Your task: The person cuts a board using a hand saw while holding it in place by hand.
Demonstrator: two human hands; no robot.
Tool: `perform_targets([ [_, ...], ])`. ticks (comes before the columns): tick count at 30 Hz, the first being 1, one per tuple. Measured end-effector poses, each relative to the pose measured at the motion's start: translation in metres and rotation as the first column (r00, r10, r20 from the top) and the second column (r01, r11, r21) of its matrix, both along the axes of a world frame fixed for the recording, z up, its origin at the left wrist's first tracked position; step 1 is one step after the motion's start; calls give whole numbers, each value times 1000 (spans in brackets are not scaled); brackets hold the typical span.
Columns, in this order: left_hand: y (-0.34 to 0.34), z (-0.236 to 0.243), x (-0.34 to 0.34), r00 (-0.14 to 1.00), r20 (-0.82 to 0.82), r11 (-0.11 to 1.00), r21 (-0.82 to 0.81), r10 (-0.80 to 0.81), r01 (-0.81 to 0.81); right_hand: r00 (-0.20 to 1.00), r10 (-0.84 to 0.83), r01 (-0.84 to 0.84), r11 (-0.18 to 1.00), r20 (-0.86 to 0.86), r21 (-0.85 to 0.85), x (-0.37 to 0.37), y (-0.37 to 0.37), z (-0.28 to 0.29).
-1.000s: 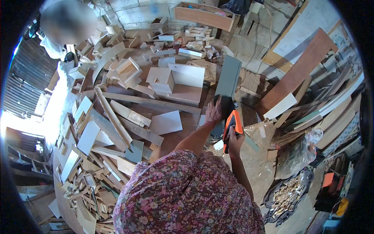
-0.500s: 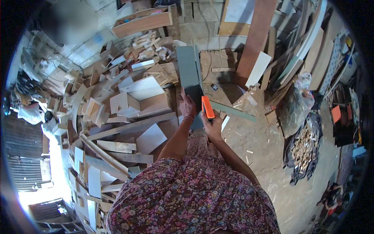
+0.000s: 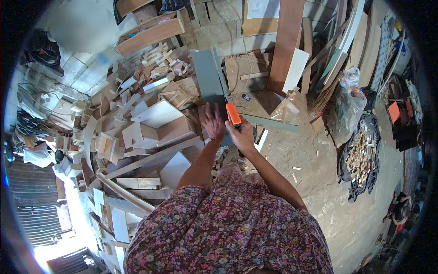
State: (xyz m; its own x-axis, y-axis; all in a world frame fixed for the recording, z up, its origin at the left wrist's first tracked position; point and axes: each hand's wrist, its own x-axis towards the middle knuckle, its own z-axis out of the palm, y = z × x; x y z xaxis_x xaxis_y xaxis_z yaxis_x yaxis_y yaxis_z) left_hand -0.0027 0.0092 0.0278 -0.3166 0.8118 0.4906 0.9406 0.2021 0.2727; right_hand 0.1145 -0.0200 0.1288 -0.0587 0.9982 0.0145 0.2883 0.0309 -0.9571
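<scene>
My left hand (image 3: 212, 123) lies with fingers spread on a long grey-green board (image 3: 206, 75) at the centre, near its dark lower part. A narrow strip runs along the board's right side. My right hand (image 3: 242, 135) grips an orange-and-black hand tool (image 3: 233, 114) that rests at that right edge, just beside my left hand. A thinner green strip (image 3: 273, 124) extends rightward from beneath the tool.
Wood offcuts and white-faced boxes (image 3: 155, 118) crowd the left. Planks (image 3: 285, 41) lean along the right, with a plastic bag (image 3: 346, 114) and a dark sack of scraps (image 3: 358, 160) below. A wooden drawer (image 3: 150, 35) is at the back. A person (image 3: 399, 210) is at far right.
My view has swung, bringing the board higher and further left. My fingers have spread more on the board; the orange tool has turned more upright and moved closer to my left hand.
</scene>
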Motion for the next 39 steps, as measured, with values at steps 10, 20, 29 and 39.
perform_targets([
  [10, -2, -2, -7, 955, 135, 955, -102, -264, 278, 914, 79, -161, 971, -398, -175, 34, 10, 4],
  [20, 10, 8, -1, 984, -64, 873, -473, -168, 118, 988, 66, -77, 994, -143, -78, 9, -2, -2],
  [29, 16, 13, 2, 961, -131, 903, -392, -242, 173, 998, 65, -65, 998, 20, 14, 2, -11, 14],
  [39, 18, 6, 0, 971, -98, 948, -257, -216, 185, 1000, -2, -3, 986, -28, -164, 15, -30, 21],
])
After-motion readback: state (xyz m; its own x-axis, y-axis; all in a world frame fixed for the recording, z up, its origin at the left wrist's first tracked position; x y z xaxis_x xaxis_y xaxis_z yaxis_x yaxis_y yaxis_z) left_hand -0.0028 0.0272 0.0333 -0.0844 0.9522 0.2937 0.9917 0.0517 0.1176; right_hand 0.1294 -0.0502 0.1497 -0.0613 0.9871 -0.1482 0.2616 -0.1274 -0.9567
